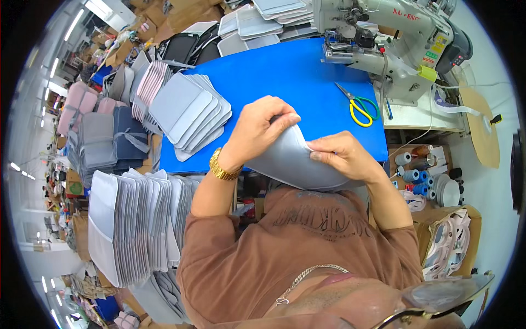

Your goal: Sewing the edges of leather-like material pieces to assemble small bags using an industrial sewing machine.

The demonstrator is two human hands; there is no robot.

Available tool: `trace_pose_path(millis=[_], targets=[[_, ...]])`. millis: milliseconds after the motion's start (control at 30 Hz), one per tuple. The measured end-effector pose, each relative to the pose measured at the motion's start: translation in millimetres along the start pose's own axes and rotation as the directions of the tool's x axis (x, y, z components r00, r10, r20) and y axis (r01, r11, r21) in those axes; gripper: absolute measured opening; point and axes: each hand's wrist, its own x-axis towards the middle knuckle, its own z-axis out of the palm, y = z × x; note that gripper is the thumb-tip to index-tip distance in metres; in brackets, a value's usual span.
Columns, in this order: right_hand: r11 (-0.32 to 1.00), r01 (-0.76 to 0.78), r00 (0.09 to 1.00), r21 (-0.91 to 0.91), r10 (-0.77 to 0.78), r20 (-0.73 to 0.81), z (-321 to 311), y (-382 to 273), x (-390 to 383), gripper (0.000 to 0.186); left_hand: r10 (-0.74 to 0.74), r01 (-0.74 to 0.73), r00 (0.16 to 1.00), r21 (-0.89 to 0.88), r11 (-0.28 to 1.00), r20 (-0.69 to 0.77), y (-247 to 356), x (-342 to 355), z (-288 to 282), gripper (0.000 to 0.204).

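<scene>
A light grey-blue fabric panel (287,163) with rounded, stitched edges is held up in front of my chest, over the near edge of the blue table. My left hand (264,127) pinches its upper edge from the left, thumb on the near side. With thumb and fingers closed, my right hand (342,156) grips the same edge a little further right. Between the two hands the edge looks bent. A fanned pile of similar grey panels (189,112) lies on the table left of my left hand.
The blue tabletop (279,74) carries scissors (359,107) with green and yellow handles at right. Behind them stands a sewing machine (394,46). Tall stacks of grey panels (131,219) rise at left. Thread spools (419,175) and a cardboard box (452,241) sit at right.
</scene>
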Motion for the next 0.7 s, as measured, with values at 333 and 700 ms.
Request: trace_pose_path(millis=[333,700], targets=[[0.981,-0.153,0.988,-0.116,0.150,-0.037,-12.6,5.1,3.6,0.033,-0.048,0.041,0.978,-0.038,0.998,-0.203,-44.7,-2.7,-8.8,0.025],[0.591,0.333,0.867,-0.734,-0.499,-0.009,-39.7,-30.6,62.4,0.038,0.203,-0.217,0.902,0.007,0.976,-0.380,-43.1,-20.6,-52.6,0.016]])
